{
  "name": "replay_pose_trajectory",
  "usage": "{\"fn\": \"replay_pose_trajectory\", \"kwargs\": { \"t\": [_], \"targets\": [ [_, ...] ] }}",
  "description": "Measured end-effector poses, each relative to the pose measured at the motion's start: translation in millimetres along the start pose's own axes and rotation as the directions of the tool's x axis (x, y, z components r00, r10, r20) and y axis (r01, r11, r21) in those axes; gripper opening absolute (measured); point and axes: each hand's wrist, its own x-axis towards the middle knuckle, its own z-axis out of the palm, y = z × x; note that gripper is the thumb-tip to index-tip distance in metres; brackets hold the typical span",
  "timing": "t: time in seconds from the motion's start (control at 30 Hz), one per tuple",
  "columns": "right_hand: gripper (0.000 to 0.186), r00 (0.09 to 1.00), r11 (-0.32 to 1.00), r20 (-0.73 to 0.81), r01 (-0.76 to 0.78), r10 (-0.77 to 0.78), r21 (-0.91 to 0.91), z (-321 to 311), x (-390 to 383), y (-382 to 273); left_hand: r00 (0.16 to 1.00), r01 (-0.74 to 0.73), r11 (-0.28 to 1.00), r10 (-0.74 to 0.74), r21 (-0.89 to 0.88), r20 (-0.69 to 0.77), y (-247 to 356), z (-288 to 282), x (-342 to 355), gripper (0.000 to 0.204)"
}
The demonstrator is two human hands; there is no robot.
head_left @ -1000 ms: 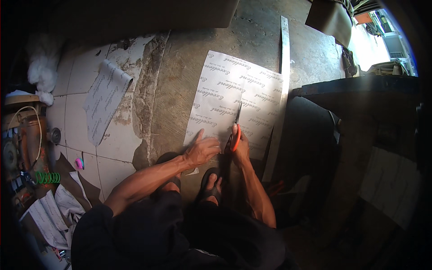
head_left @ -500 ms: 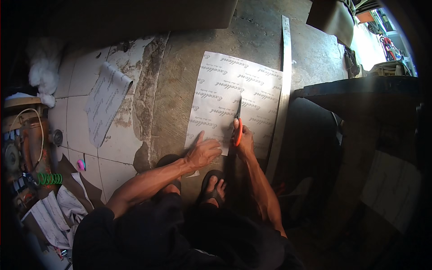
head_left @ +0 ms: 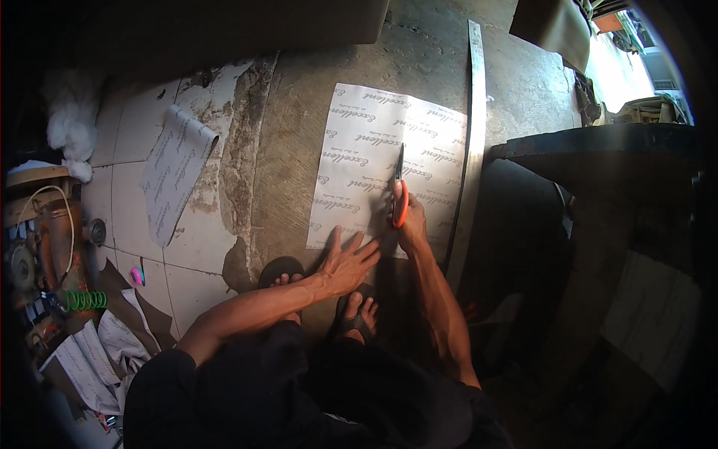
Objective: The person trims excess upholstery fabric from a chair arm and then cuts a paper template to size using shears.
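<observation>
A white sheet with rows of grey printed script (head_left: 359, 161) lies flat on the concrete floor in front of me. My right hand (head_left: 410, 227) grips a pair of scissors (head_left: 402, 204) by its orange handles. The dark blades point away from me over the middle of the sheet, and they look nearly closed. At the sheet's near edge, my left hand (head_left: 348, 266) rests with its fingers spread on the material, holding nothing. Along the right edge of the sheet runs a long metal straightedge (head_left: 476, 105).
A folded printed piece (head_left: 179, 176) lies on the tiles at left. Beyond it are white fluffy stuffing (head_left: 71, 138), a machine with a rusty cylinder (head_left: 61, 232), a green coil (head_left: 87, 301) and crumpled scraps (head_left: 90, 359). A dark round-edged table (head_left: 591, 142) stands at right.
The scissors and my right hand have moved slightly farther from me along the sheet. My left hand has shifted a little nearer and to the right, its fingers spreading wider.
</observation>
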Motion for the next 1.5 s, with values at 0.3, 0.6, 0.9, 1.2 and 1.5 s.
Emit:
{"fn": "replay_pose_trajectory", "kwargs": {
  "t": [0.3, 0.6, 0.9, 1.2, 1.5],
  "targets": [
    [0.058, 0.999, 0.998, 0.000, 0.040, -0.040, -0.050, 6, 15, -17, 0.999, 0.016, 0.999, -0.017, 0.030, 0.031, 5, -9, 4, 0.056],
    [0.057, 0.998, 0.995, 0.024, 0.055, -0.054, -0.083, 4, 33, -25, 0.997, 0.041, 0.999, -0.041, 0.001, 0.060, 9, -9, 6, 0.059],
    [0.060, 0.997, 0.985, 0.006, 0.074, -0.074, -0.154, 8, 49, -40, 0.998, 0.046, 0.999, -0.046, 0.014, 0.032, 9, -11, 6, 0.060],
    [0.063, 0.992, 0.987, 0.027, 0.122, -0.120, -0.104, 6, 70, -50, 0.999, 0.022, 0.998, -0.024, 0.058, 0.028, 9, -10, 7, 0.067],
    [0.061, 0.987, 0.979, 0.027, 0.160, -0.158, -0.130, 12, 86, -62, 0.999, 0.018, 0.998, -0.020, 0.056, 0.036, 9, -13, 6, 0.066]
  ]
}}
